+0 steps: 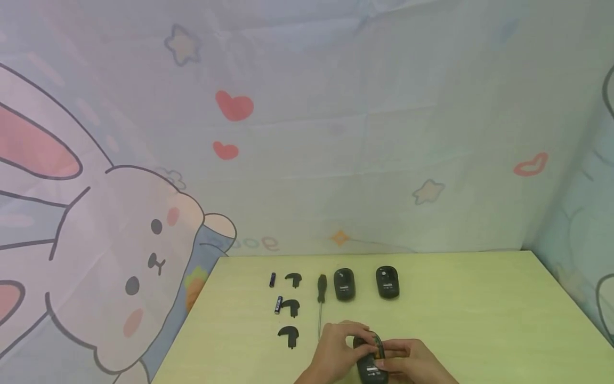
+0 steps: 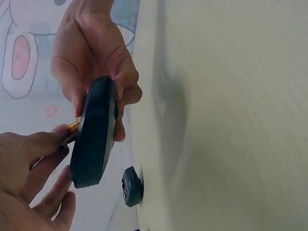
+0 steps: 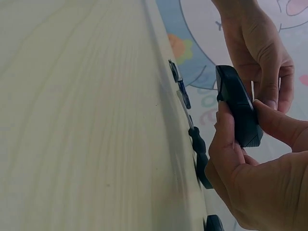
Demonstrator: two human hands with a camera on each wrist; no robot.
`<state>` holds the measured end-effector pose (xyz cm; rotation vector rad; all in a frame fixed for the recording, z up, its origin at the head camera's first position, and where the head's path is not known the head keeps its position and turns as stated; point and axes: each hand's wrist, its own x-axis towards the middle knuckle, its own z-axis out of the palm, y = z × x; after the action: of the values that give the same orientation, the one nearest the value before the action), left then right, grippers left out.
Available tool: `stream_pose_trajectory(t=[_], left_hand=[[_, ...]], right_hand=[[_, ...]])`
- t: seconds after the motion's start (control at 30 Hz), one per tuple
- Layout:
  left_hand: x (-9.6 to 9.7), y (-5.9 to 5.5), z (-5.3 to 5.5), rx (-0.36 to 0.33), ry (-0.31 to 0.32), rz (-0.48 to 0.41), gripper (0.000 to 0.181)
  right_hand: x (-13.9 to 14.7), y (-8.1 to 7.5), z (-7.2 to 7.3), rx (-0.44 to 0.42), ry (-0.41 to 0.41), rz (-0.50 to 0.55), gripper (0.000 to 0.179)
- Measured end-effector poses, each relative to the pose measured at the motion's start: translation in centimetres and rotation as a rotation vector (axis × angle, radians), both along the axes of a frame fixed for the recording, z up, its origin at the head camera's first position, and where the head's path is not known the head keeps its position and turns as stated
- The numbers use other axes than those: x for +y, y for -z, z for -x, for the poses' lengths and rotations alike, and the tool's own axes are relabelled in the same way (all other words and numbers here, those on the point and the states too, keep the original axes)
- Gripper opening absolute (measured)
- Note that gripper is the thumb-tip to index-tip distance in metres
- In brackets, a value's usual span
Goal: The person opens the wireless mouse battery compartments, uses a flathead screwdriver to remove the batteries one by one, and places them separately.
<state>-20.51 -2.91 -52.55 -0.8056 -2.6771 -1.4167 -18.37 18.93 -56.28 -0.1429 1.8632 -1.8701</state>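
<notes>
A black computer mouse [image 1: 371, 373] is held bottom up near the table's front edge, its underside open and showing green and orange inside. My right hand [image 1: 414, 362] grips it by the side, the thumb on the underside. In the left wrist view the mouse [image 2: 94, 139] is raised off the table, standing on edge. Over the opening, my left hand [image 1: 333, 346] pinches a small gold-coloured piece [image 2: 72, 129] with thumb and forefinger; most of that piece is hidden. From the right wrist view, the mouse [image 3: 238, 110] covers part of the left fingertips.
Two more black mice [image 1: 344, 284] lie bottom up farther back. A screwdriver [image 1: 322, 290] lies left of them. Farther left are two dark blue batteries [image 1: 278, 305] and three black curved pieces with tabs [image 1: 290, 336]. A printed cloth [image 1: 307, 133] hangs behind the table [image 1: 470, 309].
</notes>
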Motion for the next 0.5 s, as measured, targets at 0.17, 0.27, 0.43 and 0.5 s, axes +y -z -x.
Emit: stream_pose_trajectory(t=[0.17,0.27,0.43,0.5], left_hand=[[0.12,-0.15,0.0,-0.042,-0.022,-0.002,0.012],[0.13,-0.13,0.06,-0.094,-0.021,-0.017,0.017],[0.08,-0.16,0.06,-0.157,-0.006,-0.029,0.018],[0.04,-0.19,0.07,-0.16,0.008,-0.024,0.018]], right_hand=[[0.01,0.17,0.05,-0.004,-0.001,-0.001,0.064],[0.01,0.2,0.05,-0.008,-0.004,-0.013,0.062],[-0.08,0.19,0.08,-0.008,-0.004,-0.04,0.062],[-0.1,0.16,0.07,-0.005,-0.004,-0.038,0.063]])
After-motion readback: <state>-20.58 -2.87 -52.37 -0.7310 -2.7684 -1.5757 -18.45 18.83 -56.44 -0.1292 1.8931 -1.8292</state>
